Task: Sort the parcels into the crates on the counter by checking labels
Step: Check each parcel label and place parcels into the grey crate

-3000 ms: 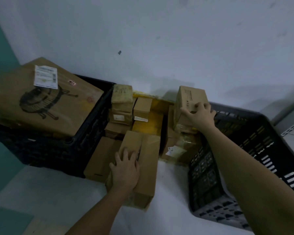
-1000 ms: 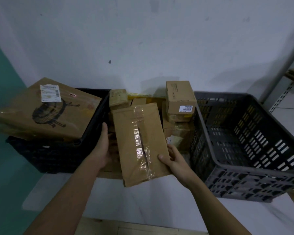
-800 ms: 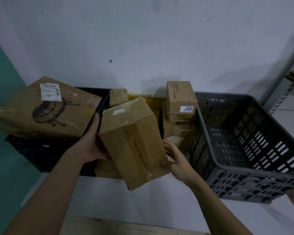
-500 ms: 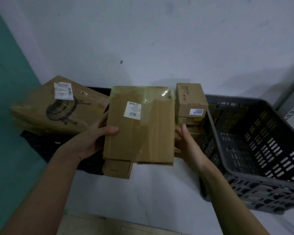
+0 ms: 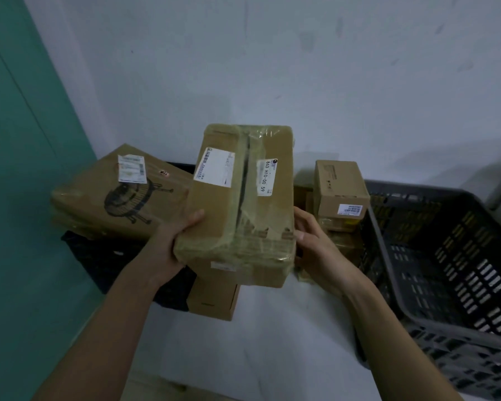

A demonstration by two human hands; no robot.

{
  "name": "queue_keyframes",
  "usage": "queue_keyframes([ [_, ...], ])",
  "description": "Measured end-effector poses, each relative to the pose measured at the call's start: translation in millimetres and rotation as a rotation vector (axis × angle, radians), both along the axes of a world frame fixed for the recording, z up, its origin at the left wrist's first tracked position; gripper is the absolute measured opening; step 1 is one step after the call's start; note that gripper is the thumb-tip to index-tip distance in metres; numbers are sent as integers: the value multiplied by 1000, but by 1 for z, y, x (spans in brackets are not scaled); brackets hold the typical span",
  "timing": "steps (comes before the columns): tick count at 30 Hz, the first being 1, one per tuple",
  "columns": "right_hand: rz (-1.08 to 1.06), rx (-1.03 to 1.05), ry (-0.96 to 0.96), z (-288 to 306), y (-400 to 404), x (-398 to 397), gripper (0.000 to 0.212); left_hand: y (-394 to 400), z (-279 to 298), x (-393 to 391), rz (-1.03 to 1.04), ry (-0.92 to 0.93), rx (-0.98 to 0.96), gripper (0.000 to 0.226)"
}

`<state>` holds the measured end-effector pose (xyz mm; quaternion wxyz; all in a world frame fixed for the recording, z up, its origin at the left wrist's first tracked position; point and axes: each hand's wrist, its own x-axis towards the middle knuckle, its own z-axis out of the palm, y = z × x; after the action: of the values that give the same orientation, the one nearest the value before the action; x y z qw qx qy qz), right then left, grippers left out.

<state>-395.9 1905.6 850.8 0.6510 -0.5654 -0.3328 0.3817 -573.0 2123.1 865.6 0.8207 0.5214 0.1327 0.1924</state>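
Observation:
I hold a taped brown cardboard parcel (image 5: 237, 204) up in front of me, above the counter. Two white labels face me on its top side. My left hand (image 5: 168, 247) grips its left lower edge, thumb on top. My right hand (image 5: 315, 241) holds its right side, fingers partly behind the box. A black crate (image 5: 99, 256) stands at the left with a large flat box (image 5: 113, 192) lying on it. A grey slatted crate (image 5: 446, 256) stands at the right.
A small box with a barcode label (image 5: 342, 189) tops a stack of parcels between the crates. Another brown box (image 5: 214, 299) lies on the white counter (image 5: 258, 357) below the held parcel. A white wall is behind, a teal panel at left.
I lifted the long parcel from the pile and turned it over in both hands. Its labelled side now faces me, and it has been raised and tilted further since half a second ago.

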Motion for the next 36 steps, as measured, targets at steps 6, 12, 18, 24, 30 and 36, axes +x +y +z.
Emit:
queue_keyframes([
  [6,100,-15,34,16,-3,1,105,5,11,-2,-3,-76,64,57],
  [12,70,67,135,45,9,-2,57,5,21,15,81,-136,97,63],
  [18,-333,170,-117,79,19,-8,33,4,32,55,144,-197,133,76],
  [24,-407,180,-340,101,8,-8,73,-12,45,92,148,-210,147,88],
  [30,-561,231,-456,102,-10,9,62,-33,65,123,140,-176,236,90],
  [36,-614,361,-492,112,-64,48,51,-85,96,166,14,-291,433,64],
])
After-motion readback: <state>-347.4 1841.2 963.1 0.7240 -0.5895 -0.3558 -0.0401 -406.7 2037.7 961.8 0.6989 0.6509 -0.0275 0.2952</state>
